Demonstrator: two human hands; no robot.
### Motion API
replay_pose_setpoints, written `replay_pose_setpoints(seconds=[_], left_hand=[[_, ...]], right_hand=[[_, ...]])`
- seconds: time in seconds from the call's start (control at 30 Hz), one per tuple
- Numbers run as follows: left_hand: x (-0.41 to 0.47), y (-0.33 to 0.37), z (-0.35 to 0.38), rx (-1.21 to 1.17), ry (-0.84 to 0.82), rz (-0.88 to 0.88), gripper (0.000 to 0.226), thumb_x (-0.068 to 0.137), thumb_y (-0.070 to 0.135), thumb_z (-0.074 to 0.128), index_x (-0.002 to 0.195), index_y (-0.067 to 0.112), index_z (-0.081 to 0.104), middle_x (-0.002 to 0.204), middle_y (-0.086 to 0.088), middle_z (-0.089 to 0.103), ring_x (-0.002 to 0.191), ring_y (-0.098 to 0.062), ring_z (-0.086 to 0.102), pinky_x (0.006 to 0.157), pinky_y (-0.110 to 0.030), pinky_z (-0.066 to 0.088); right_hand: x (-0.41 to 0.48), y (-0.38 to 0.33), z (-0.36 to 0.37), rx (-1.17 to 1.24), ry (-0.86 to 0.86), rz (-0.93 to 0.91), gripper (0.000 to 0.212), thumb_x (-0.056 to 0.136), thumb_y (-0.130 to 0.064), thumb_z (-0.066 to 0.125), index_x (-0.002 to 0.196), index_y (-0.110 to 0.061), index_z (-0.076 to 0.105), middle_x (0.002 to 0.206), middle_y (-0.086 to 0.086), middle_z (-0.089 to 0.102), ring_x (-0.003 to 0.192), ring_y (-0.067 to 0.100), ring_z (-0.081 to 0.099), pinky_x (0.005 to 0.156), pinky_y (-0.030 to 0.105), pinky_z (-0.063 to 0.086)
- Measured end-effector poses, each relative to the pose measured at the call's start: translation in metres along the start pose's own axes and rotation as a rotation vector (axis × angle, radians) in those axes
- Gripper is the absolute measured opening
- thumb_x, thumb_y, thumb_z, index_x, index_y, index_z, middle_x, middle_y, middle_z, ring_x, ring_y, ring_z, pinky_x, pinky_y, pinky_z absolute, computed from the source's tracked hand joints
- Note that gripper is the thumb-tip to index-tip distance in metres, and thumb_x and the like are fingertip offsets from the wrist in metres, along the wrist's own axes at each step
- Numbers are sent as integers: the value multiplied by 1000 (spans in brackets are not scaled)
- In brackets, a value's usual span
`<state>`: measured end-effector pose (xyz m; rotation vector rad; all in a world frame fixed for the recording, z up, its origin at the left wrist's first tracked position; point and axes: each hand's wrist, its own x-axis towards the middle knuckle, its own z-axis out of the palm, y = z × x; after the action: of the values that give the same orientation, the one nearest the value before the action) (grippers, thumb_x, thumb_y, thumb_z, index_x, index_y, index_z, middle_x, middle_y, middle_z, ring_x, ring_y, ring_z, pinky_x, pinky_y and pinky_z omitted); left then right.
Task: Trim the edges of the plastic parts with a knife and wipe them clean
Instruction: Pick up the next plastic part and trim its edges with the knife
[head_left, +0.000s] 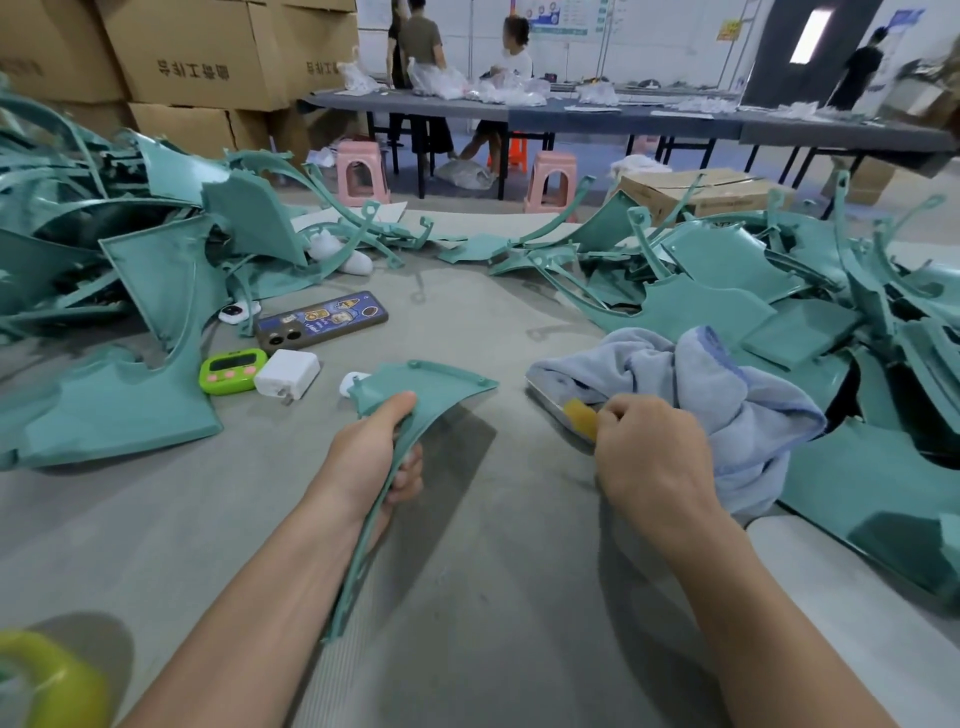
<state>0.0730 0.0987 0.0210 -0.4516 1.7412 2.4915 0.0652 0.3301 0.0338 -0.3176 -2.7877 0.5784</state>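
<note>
the person's left hand (382, 462) grips one green plastic part (436, 384), thumb on top, and holds it tilted just above the grey table (493, 545). the right hand (649, 457) is curled and pinches a small yellow thing (579, 415) right beside the blue cloth (727, 400). it may be the knife, but the cloth hides most of it. a big left pile (156, 312) and a big right pile (727, 265) of the same green parts lie on the table. which pile is done cannot be told. this part seems only at the start, not yet cut or wiped, and many more parts wait.
</note>
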Motion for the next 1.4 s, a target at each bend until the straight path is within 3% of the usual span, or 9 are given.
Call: replay_pose_setpoints(seconds=[0.13,0.3,0.43,0.67,0.9,1.1,1.17,1.27,1.4], left_hand=[[-5,1,2,-8,-17,-3,29,104,27,48,80,11,47,47,-3,29,31,-11,24,32,-15,18],[-9,1,6,-13,-22,7,27,106,23,45,83,10,46,45,-5,29,30,-11,23,34,-14,17],[-8,3,4,-99,-56,-19,40,108,23,40,69,11,39,43,0,28,29,-7,22,31,-14,14],[-5,7,2,-215,-116,-81,34,109,24,35,78,13,43,42,4,28,28,-3,22,28,-13,16],[-8,6,5,-199,-199,-113,35,109,26,35,77,13,43,42,4,26,28,-3,21,26,-15,17],[-12,6,2,-202,-244,-150,39,107,27,39,70,16,38,42,5,23,29,-3,19,28,-16,13],[-9,5,2,-206,-205,-121,39,108,25,36,71,15,39,42,4,24,28,-3,20,27,-14,14],[-6,5,0,-242,-231,-147,37,107,28,37,72,15,38,41,6,24,27,-3,20,26,-15,13],[-10,8,-5,-318,-304,-169,30,97,29,46,71,16,38,41,7,25,26,-5,23,25,-16,15]], right_hand=[[-8,-11,3,504,-33,50,33,96,-21,49,68,-10,62,53,1,65,45,17,57,43,28,44],[-18,-23,9,842,-193,45,29,102,-9,43,81,-7,63,65,5,70,41,17,53,46,29,41],[-25,-28,9,814,-227,-140,30,103,-10,46,79,-18,63,65,4,67,43,16,57,46,28,44],[-34,-36,13,564,-195,-259,19,94,-18,58,77,-23,65,60,-3,66,50,17,62,57,33,56],[-34,-37,17,546,-203,-260,29,96,-26,63,68,-20,60,61,-2,60,53,8,46,55,29,40],[-7,-18,12,346,122,39,28,101,-27,57,78,-11,65,65,1,60,71,27,56,62,35,30],[-13,-15,9,521,166,-121,26,98,-26,60,75,-14,62,59,-2,55,59,13,49,56,29,33],[-34,-31,12,608,-61,-398,21,92,-31,61,71,-27,59,60,-6,52,53,4,42,50,18,32],[-15,-28,21,398,-12,-160,27,96,-27,62,71,-18,64,62,0,61,63,20,55,61,35,37]])
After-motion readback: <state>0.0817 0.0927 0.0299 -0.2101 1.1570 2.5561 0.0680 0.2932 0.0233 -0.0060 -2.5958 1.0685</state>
